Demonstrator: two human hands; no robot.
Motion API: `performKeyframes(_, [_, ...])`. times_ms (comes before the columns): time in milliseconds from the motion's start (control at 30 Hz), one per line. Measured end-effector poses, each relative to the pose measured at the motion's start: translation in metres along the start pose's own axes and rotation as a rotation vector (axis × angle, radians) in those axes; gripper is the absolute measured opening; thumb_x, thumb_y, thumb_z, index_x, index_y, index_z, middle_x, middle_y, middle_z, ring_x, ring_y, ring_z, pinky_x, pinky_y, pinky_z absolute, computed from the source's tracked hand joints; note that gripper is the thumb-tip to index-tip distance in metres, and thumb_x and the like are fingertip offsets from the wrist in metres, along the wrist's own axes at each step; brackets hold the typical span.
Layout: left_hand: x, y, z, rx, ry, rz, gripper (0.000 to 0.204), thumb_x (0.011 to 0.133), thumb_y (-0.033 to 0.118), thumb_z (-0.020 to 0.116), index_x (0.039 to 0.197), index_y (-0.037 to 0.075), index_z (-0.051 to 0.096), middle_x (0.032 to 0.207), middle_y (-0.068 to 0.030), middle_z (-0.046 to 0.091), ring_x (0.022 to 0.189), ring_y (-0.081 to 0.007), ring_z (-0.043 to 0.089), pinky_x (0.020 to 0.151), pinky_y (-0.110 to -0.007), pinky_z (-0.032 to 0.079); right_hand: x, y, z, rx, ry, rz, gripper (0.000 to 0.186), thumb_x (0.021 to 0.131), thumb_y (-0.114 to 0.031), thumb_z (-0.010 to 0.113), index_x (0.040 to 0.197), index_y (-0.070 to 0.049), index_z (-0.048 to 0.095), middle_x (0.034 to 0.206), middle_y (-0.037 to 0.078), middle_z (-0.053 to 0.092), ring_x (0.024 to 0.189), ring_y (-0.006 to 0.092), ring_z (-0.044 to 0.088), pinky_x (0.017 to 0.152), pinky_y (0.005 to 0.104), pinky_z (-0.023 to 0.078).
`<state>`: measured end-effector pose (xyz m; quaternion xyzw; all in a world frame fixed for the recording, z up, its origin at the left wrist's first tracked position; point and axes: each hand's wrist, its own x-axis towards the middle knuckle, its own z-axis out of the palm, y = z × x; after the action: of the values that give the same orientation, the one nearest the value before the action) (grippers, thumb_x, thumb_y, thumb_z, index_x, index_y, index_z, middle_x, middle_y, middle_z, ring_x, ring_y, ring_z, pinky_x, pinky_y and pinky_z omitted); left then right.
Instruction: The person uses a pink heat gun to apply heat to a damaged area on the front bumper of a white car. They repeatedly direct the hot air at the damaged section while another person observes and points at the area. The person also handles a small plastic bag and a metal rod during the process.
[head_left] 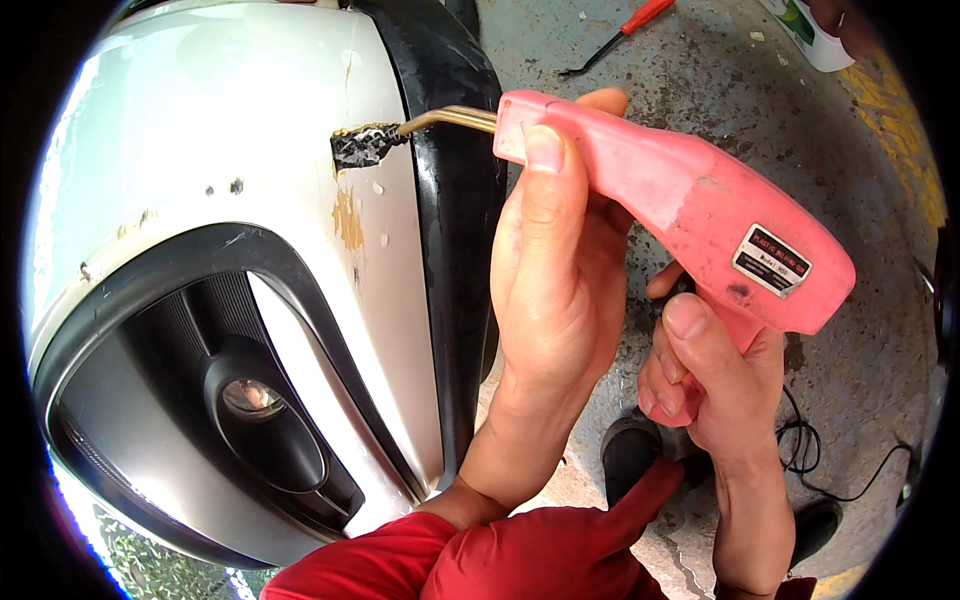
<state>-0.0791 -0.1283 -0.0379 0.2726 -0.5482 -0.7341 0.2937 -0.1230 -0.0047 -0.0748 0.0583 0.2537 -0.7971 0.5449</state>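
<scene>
bright | white panel (285, 190) glaring upper left | edges bent, corners black | violet fringe lower left | centre sharp

the floor (715, 75) bears a red-handled tool (632, 25) and cord (803, 424).

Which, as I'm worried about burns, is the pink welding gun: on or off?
Cannot tell: the pink welding gun shows no visible glow or lit indicator, and the right hand covers much of its handle.
</scene>
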Motion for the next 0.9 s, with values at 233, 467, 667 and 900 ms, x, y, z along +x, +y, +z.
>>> performKeyframes(233, [-0.001, 0.0013, 0.0012, -0.001, 0.005, 0.002, 0.058, 0.108, 0.047, 0.047, 0.137, -0.002, 0.051, 0.116, -0.0087, 0.063, 0.103, -0.0163, 0.059, 0.093, -0.034, 0.045, 0.0002, -0.0006, 0.0001, 0.002, -0.002, 0.002, 0.017, 0.095, -0.005, 0.068, 0.11, 0.003, 0.064, 0.069, 0.003, 0.062, 0.044, 0.0051, 0.05, 0.042, 0.0234, 0.043])
performKeyframes(467, [-0.0004, 0.001, 0.0004, 0.01, 0.001, 0.011, 0.058, 0.108, 0.047, 0.047, 0.137, -0.003, 0.051, 0.117, -0.0086, 0.063, 0.105, -0.0164, 0.058, 0.094, -0.034, 0.045, 0.0006, -0.0003, 0.0005, 0.005, -0.007, -0.01, 0.017, 0.095, -0.006, 0.068, 0.11, 0.002, 0.064, 0.071, 0.004, 0.062, 0.045, 0.0047, 0.05, 0.042, 0.0228, 0.042])
performKeyframes(667, [0.0001, 0.0003, 0.0018, 0.005, 0.028, 0.006, 0.058, 0.108, 0.047, 0.048, 0.138, -0.003, 0.051, 0.118, -0.0082, 0.062, 0.107, -0.0165, 0.058, 0.097, -0.035, 0.044, 0.0012, -0.0004, -0.0015, -0.024, 0.002, -0.007, 0.017, 0.095, -0.007, 0.069, 0.109, 0.002, 0.064, 0.068, 0.003, 0.062, 0.044, 0.0047, 0.05, 0.041, 0.0228, 0.042])
performKeyframes(900, [0.0018, 0.0015, 0.0002, -0.006, -0.025, -0.012, 0.059, 0.108, 0.047, 0.048, 0.139, -0.003, 0.05, 0.119, -0.008, 0.063, 0.107, -0.0157, 0.058, 0.098, -0.034, 0.044, 0.0053, 0.001, -0.0035, -0.008, -0.014, -0.028, 0.018, 0.094, -0.008, 0.07, 0.107, 0.003, 0.064, 0.065, 0.002, 0.061, 0.043, 0.0053, 0.05, 0.042, 0.0232, 0.044])
